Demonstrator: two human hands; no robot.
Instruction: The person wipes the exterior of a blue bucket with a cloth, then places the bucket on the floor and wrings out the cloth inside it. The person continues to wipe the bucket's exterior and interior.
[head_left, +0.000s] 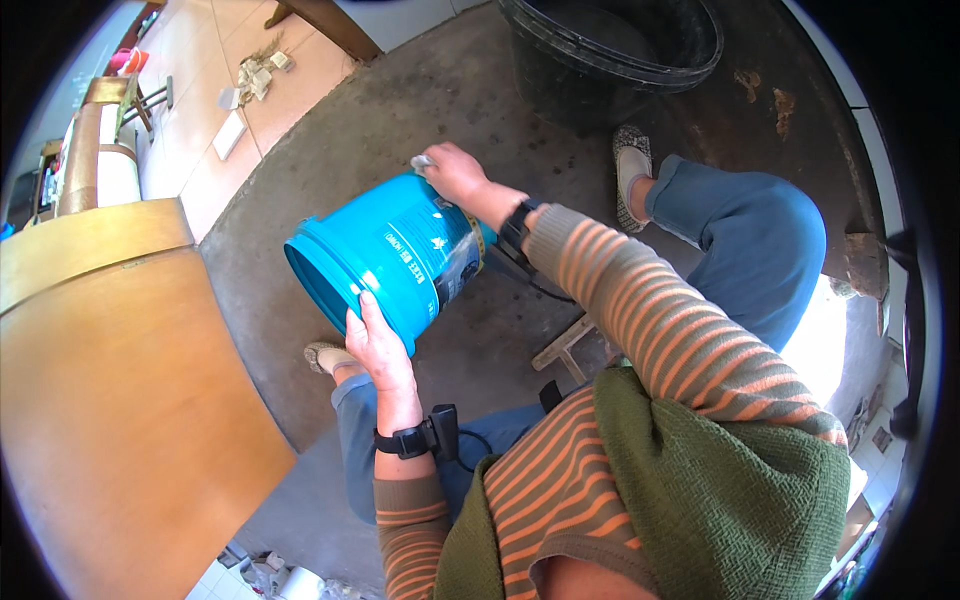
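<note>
A blue plastic bucket with printed writing lies tilted on its side in front of me, its mouth facing left. My left hand grips the bucket's rim, thumb on the outside. At the bucket's far side, near its base, my right hand is closed on a small whitish thing, perhaps a cloth, and rests against the wall. Both wrists wear black straps with devices. What lies under the bucket is hidden.
A large black tub stands on the dark floor beyond my right foot. A wooden door or panel fills the left. A wooden stool part shows below the bucket. Pale scraps lie on the tiles at upper left.
</note>
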